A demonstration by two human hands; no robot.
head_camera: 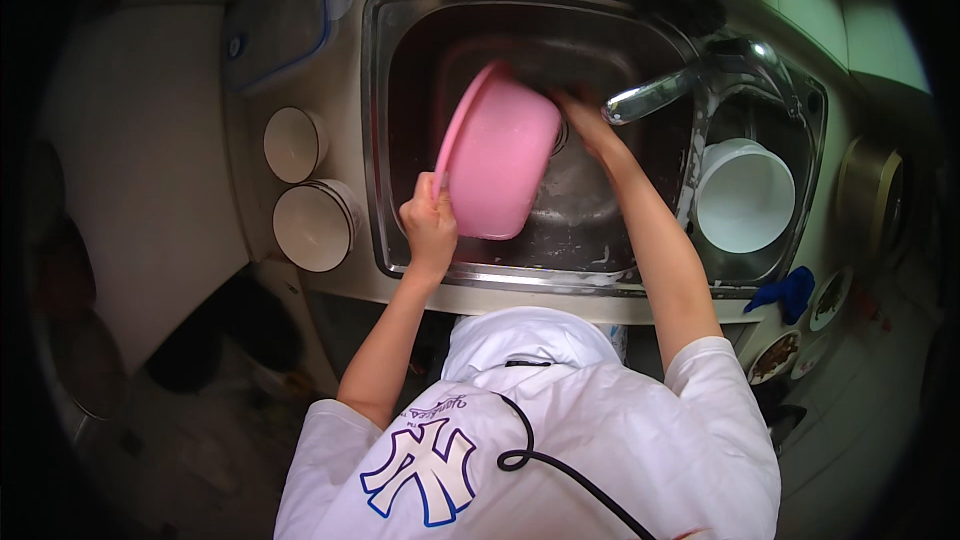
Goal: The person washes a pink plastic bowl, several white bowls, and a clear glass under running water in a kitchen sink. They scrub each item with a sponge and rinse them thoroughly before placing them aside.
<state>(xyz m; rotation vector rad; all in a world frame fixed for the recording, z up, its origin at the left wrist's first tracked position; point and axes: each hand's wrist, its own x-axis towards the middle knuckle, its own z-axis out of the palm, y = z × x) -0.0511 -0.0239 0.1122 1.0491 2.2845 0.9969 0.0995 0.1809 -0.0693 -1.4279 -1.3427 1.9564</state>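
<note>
A pink plastic basin (499, 157) is tipped on its side above the large bowl of a stainless steel sink (592, 210), its opening turned to the left. My left hand (431, 221) grips the basin's rim at the near left, thumb on the outside. At the basin's far right side is my right hand (585, 120), close to its base. Shadow hides the right fingers, so I cannot tell whether they hold the basin. The chrome faucet spout (649, 96) reaches in just right of that hand. Part of the drain (559, 139) shows beside the basin.
White bowls with dark rims (311, 229) and another bowl (291, 144) stand left of the sink. A clear blue-edged container (277, 26) lies behind them. The small right basin holds a white tub (746, 199). A blue cloth (787, 296) and food plates (775, 357) sit at the right.
</note>
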